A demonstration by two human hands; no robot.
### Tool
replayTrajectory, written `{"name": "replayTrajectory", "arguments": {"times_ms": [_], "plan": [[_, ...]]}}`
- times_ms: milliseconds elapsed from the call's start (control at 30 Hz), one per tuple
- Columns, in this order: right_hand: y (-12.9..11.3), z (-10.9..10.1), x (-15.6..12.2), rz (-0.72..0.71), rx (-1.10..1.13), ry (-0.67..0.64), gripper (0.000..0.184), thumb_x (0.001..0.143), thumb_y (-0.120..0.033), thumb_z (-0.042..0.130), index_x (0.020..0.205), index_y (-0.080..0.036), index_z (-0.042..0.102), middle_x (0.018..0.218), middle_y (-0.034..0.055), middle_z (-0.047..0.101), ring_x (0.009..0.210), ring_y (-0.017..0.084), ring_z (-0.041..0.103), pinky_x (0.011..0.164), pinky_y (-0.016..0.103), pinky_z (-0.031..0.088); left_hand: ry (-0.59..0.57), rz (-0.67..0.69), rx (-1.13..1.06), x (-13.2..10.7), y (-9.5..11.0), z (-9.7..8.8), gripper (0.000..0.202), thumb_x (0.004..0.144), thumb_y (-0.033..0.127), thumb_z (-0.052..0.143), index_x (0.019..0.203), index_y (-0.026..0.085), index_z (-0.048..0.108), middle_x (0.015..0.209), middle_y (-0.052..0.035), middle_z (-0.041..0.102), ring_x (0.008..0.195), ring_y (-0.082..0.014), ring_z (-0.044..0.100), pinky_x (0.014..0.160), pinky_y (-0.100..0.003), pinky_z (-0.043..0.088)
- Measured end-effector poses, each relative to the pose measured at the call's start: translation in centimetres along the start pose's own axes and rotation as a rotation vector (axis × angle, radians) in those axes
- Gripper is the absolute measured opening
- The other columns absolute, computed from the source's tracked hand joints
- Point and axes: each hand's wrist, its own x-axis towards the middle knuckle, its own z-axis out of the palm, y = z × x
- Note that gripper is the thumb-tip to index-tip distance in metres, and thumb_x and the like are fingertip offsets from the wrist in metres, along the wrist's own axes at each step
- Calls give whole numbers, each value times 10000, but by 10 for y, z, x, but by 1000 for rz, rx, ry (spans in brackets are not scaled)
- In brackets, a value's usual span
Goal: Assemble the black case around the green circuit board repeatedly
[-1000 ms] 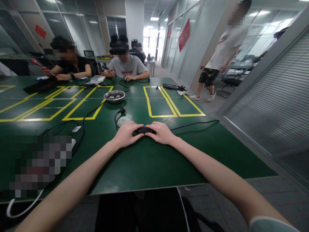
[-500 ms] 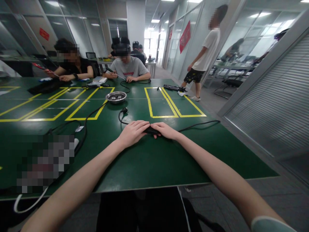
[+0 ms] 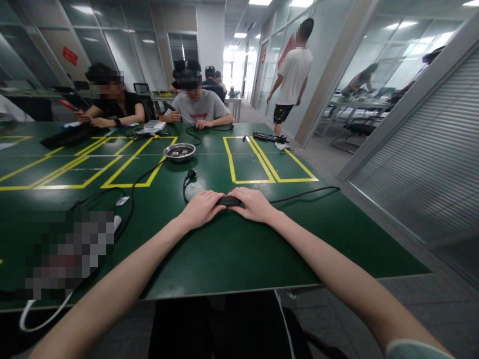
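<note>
A small black device (image 3: 228, 201) with a cable lies on the green table (image 3: 232, 249) in front of me. My left hand (image 3: 202, 207) curls round its left end and my right hand (image 3: 254, 204) covers its right end; both hands grip it. One black cable (image 3: 307, 192) runs off to the right, and another with a plug (image 3: 190, 174) loops to the left of my left hand. Most of the device is hidden under my fingers.
A metal bowl (image 3: 180, 151) sits further back among yellow tape rectangles (image 3: 262, 162). More cables (image 3: 127, 204) trail at the left. Two people (image 3: 198, 107) work at the table's far side. Another person (image 3: 290, 75) walks in the corridor on the right.
My hands have shifted slightly on the device, my left fingers now leaving its middle uncovered. The standing person has walked further away down the corridor.
</note>
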Motion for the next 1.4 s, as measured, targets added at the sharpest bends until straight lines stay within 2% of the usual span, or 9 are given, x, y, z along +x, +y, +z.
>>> {"name": "replayTrajectory", "arguments": {"times_ms": [167,333,500,700,867,967,1100,1267,1400], "plan": [[3,2,0,-41,-66,20,222,957,-321,661,1134,-188,689,1030,106,729,951,250,665,843,362,526,29,-35,-74,-1,-3,-4,385,1012,436,569,1266,152,630,1156,-136,754,1028,-277,726,897,-389,572],[7,7,-2,-6,0,33,361,908,-323,728,1237,-187,667,1111,114,739,1010,261,687,868,367,538,3,-76,-79,-2,-3,-3,270,993,368,600,1170,184,687,1032,-98,775,933,-255,735,841,-362,567],[6,6,-1,32,27,23,258,915,-314,707,1147,-202,686,1029,100,758,941,257,709,848,366,530,19,-128,-107,-3,-1,-3,298,944,360,669,1195,202,692,1062,-84,771,960,-253,727,849,-351,559],[3,-1,-2,138,484,-63,374,866,-397,736,1151,-200,596,1029,57,727,930,210,691,852,342,533,43,-93,-60,-3,1,-6,264,930,272,694,1188,221,713,1035,-78,757,963,-246,713,887,-377,550],[6,-1,-6,283,817,-218,481,860,-470,720,1221,-204,546,965,21,696,609,109,600,592,251,507,80,-38,-33,0,0,-5,270,956,288,664,1218,241,706,1102,-87,765,1030,-255,706,924,-412,545],[11,4,-6,307,774,-87,428,811,-466,759,1101,-187,612,1065,58,706,663,117,608,626,265,522,125,-31,-10,1,1,-6,319,967,270,630,1279,214,673,1279,-119,728,1180,-284,662,994,-462,529],[40,2,-4,399,638,248,405,771,-484,756,1029,-198,633,1133,83,717,889,208,670,787,346,548,174,-95,11,-2,-1,-10,438,975,273,588,1408,211,590,1490,-142,590,1369,-309,542,1115,-531,457],[92,-22,-11,602,340,778,402,811,-499,632,1064,-192,572,1154,141,694,1062,257,661,881,363,535,66,-125,-52,-9,-8,-9,408,972,298,576,1371,226,625,1438,-125,632,1342,-306,565,1110,-543,472],[113,-39,-30,705,81,922,404,868,-451,538,1155,-167,555,1227,171,667,1130,264,642,927,365,519,14,-113,-106,-10,-10,-3,359,967,298,590,1307,213,666,1364,-115,682,1293,-293,603,1093,-533,495]]}}
